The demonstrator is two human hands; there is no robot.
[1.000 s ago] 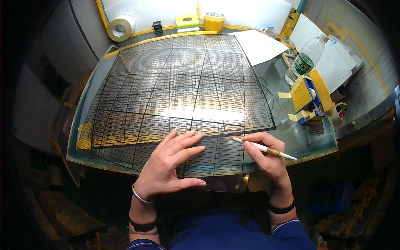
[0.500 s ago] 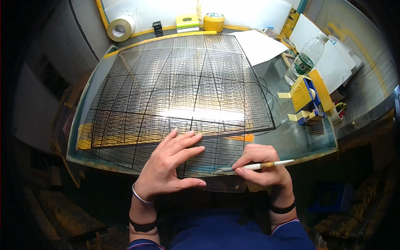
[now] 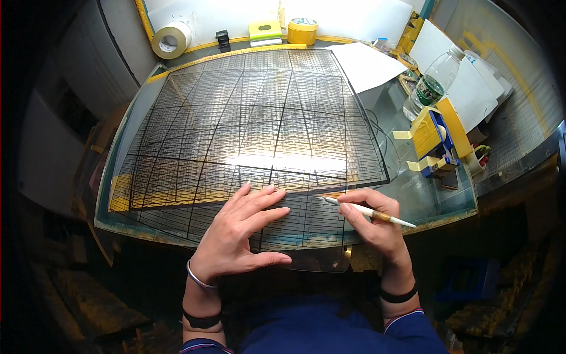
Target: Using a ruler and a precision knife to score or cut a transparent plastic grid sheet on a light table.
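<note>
My left hand (image 3: 237,227) lies with fingers spread on a clear film sheet (image 3: 177,135) printed with a dense pattern of black lines. Its palm rests near the sheet's front edge. In my right hand (image 3: 382,235) a slim white pen-shaped tool (image 3: 403,222) with a tan band is pinched between thumb and fingers. The tool's thin tip points left, over the film just right of my left fingertips. What kind of tip it has, I cannot make out. The film lies on a glass-topped table (image 3: 413,203), and its front part overhangs the table's edge.
Along the back stand a tape roll (image 3: 172,40), a black clip (image 3: 222,39), a yellow-green hole punch (image 3: 265,32) and a yellow tub (image 3: 303,31). White paper (image 3: 368,66), a plastic bottle (image 3: 436,82) and a blue-and-yellow tape dispenser (image 3: 433,138) occupy the right side.
My right hand has moved the white tool away from the front edge, farther up the film, and the tool's tilt has changed. My left hand stays in place.
</note>
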